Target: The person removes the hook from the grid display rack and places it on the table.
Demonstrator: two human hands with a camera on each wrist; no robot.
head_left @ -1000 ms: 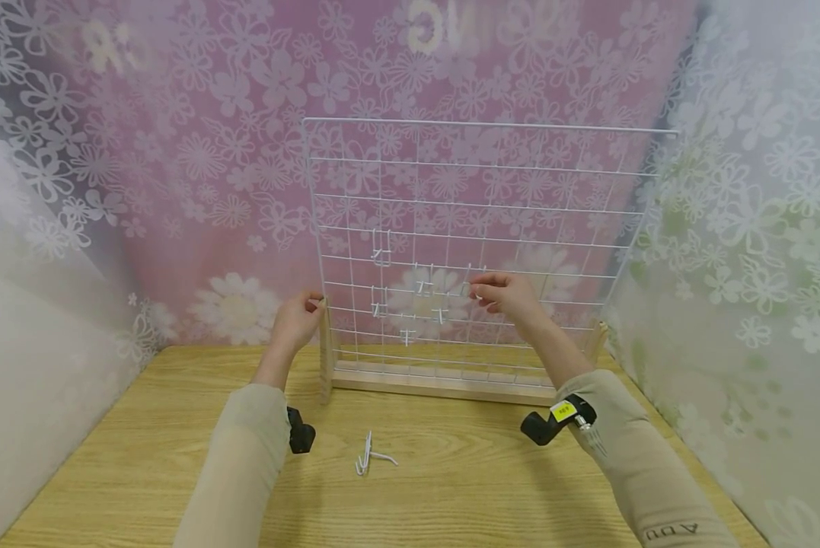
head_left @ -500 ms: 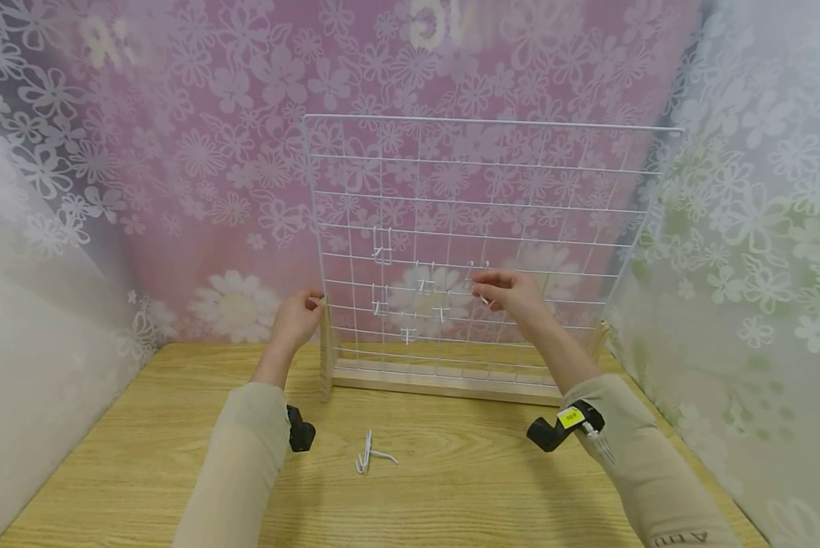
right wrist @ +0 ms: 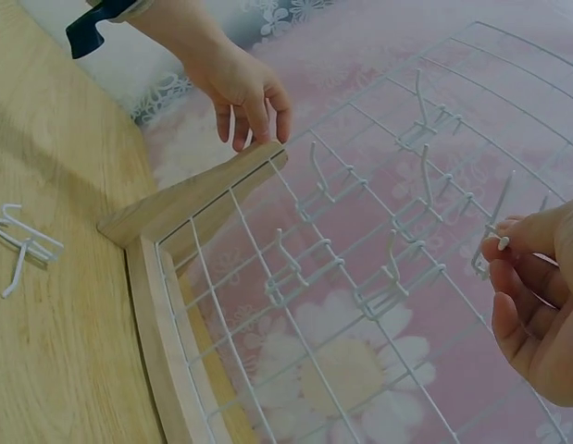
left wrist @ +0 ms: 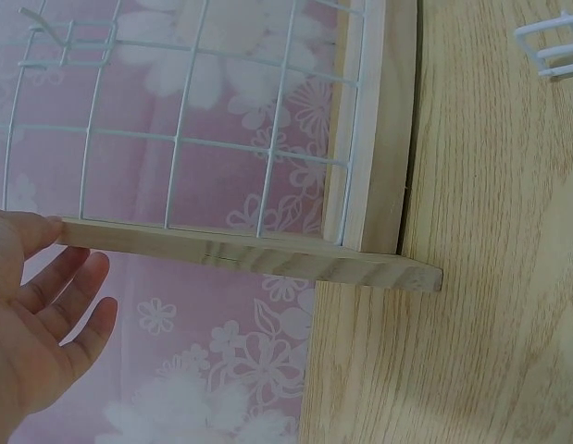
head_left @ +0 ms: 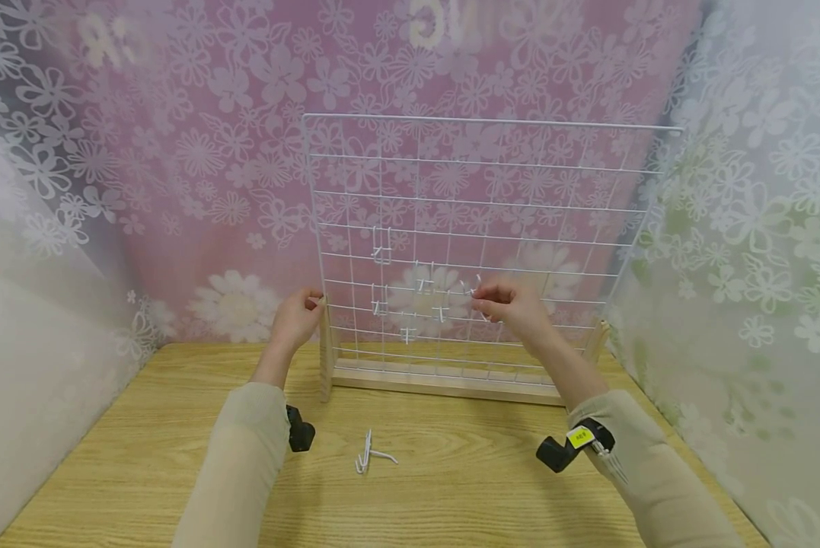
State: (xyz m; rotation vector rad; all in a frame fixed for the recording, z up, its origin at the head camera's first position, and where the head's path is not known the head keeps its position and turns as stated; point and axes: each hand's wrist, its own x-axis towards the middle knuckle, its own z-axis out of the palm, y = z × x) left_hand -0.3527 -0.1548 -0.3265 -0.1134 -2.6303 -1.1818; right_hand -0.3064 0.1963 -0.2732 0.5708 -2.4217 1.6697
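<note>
My right hand (head_left: 515,308) pinches a white wire hook (right wrist: 504,199) between thumb and fingertips, in front of the right middle of a white wire grid panel (head_left: 492,204). In the head view the hook's upper ends sit just below a horizontal wire; whether they touch the grid I cannot tell. My left hand (head_left: 297,320) holds the top end of the stand's left wooden upright (left wrist: 221,252), thumb on one side and a finger on the other. Several similar hooks hang on the grid, among them an upper-left hook (head_left: 381,255) and a lower hook (head_left: 408,335).
One more white hook (head_left: 370,454) lies on the wooden table (head_left: 451,487) in front of the stand. A wooden base bar (head_left: 444,383) carries the grid upright. Flower-patterned curtains (head_left: 211,190) enclose the back and both sides.
The hook in my right hand has come down and tilted, its upper ends dropping from the horizontal wire. That hand has lowered slightly. My left hand stays on the upright.
</note>
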